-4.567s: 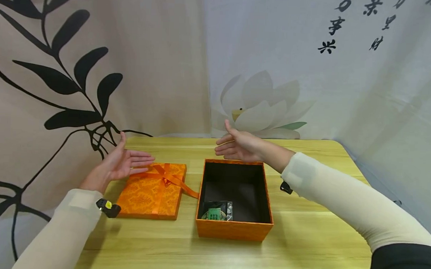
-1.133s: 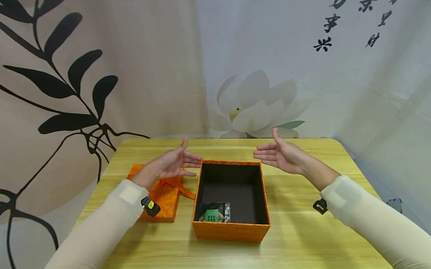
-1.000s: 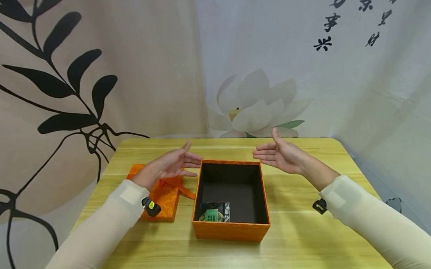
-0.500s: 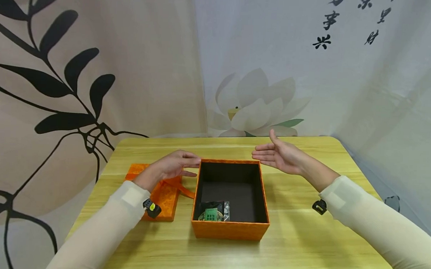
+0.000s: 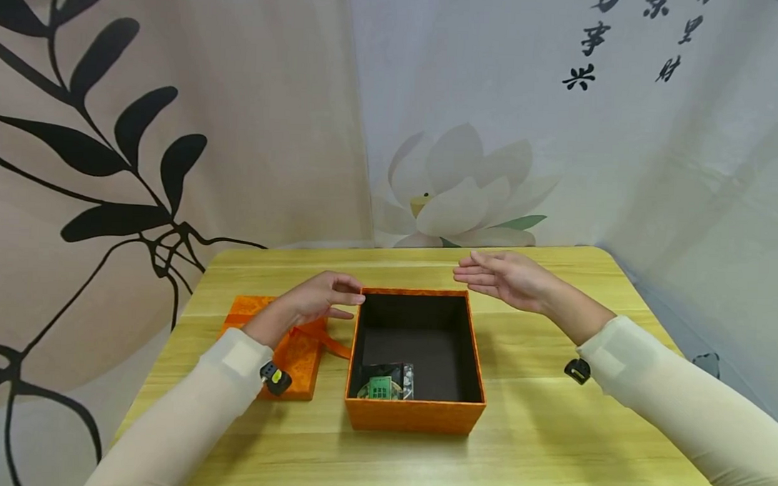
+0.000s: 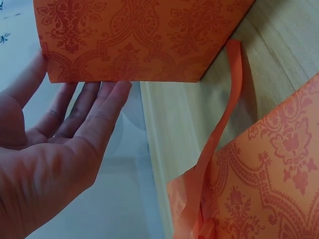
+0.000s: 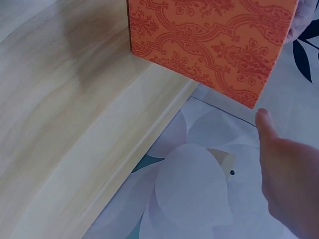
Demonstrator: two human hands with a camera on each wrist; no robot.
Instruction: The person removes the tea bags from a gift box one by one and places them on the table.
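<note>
On the wooden table (image 5: 549, 434), both hands (image 5: 319, 298) hover empty, fingers relaxed, flanking the open box (image 5: 415, 415).

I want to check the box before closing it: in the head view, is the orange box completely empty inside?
No, a small dark packet with a green part lies in the near left corner of the orange box.
</note>
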